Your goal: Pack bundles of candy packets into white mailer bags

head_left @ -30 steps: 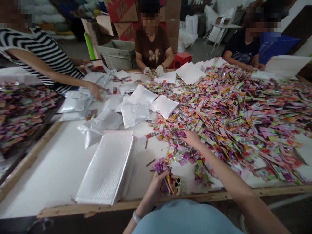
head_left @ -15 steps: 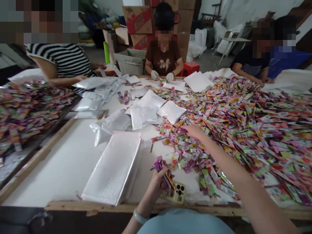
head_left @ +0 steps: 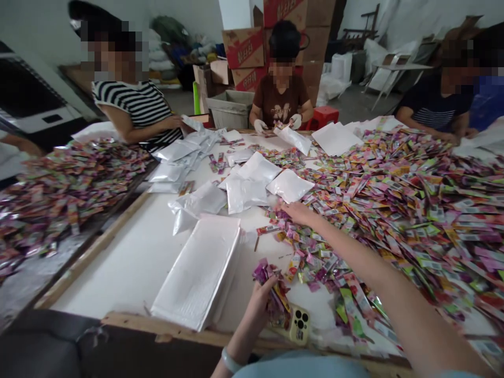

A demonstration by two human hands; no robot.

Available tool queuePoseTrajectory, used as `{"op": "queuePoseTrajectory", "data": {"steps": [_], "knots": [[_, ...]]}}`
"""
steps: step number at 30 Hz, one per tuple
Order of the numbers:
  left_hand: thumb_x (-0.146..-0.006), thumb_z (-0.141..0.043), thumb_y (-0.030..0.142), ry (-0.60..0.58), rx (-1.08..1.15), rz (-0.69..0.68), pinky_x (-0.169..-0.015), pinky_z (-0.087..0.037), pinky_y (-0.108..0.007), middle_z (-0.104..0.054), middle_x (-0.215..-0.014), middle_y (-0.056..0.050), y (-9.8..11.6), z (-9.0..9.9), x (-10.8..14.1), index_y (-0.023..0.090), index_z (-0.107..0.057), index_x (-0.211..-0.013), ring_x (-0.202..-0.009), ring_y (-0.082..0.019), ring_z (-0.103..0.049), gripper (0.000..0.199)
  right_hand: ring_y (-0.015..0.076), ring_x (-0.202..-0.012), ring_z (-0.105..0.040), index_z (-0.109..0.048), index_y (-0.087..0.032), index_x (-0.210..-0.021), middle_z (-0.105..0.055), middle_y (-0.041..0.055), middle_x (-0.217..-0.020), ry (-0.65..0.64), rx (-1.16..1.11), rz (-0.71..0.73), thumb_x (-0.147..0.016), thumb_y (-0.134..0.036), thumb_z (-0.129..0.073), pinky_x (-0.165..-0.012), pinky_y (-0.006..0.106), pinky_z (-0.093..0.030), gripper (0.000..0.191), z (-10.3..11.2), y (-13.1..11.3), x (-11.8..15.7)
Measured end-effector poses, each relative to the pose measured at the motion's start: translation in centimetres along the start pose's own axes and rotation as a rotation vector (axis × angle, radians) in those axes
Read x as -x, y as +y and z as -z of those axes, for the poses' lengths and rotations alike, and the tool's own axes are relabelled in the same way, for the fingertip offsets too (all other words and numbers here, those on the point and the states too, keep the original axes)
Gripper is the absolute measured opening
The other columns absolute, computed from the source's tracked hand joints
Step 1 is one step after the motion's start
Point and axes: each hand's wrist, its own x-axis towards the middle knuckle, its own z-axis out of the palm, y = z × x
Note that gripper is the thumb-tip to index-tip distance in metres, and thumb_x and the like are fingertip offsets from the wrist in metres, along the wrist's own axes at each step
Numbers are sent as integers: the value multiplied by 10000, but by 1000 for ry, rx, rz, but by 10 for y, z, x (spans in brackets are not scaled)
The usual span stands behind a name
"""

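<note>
My left hand (head_left: 263,294) is closed around a bunch of small wrapped candy packets (head_left: 264,270), purple, yellow and red, just above the near table edge. Close beside it lies a phone (head_left: 300,324) in a pale yellow case with its cameras up. My right hand (head_left: 298,212) reaches to the left edge of a big loose heap of candy packets (head_left: 378,210). Its fingers curl down over purple packets, partly blurred. Just behind those fingers sits a filled white mailer bag (head_left: 290,185). Left of my left hand is a stack of flat white padded mailers (head_left: 199,273).
More filled white bags (head_left: 246,194) lie mid-table, with others piled (head_left: 169,170) at the left. A wooden rim (head_left: 129,321) edges the table. Another packet heap (head_left: 79,184) covers the left table. Across, a gloved person (head_left: 281,100) handles a white bag; other people sit left and right.
The view has shifted, so the table appears further right. My right hand has moved left along the heap's edge. My left hand still holds its bunch. The gloved person opposite now has a white bag raised.
</note>
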Motion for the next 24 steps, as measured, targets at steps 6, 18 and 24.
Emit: {"op": "queuePoseTrajectory", "data": {"steps": [6,18,24], "knots": [[-561,-992,396,69,67,-18,-605,-573,-259,-711,-736,2,-4,16,3,188,-615,-1067,-615,-164,-707,664,313,-1206,-647,-643,-144,-1222,-702,176,-1250,51,-44,-69,-755,-167,-815,-1035,430,-509,498,-26,17,0],[-580,-974,443,-43,-87,39,-468,-435,-175,-611,-645,75,21,-16,-2,230,-566,-1118,-526,-116,-631,708,316,-1217,-647,-631,-225,-1192,-717,120,-1234,443,-392,-218,-704,-168,-732,-1082,495,-483,502,-58,25,105],[-538,-1008,377,-25,-44,-17,-548,-521,-204,-615,-646,90,29,-15,-1,216,-589,-1076,-503,-89,-609,700,276,-1097,-697,-573,-211,-1258,-723,125,-1161,612,-598,-329,-807,-247,-651,-987,464,-551,459,-50,14,103]]}}
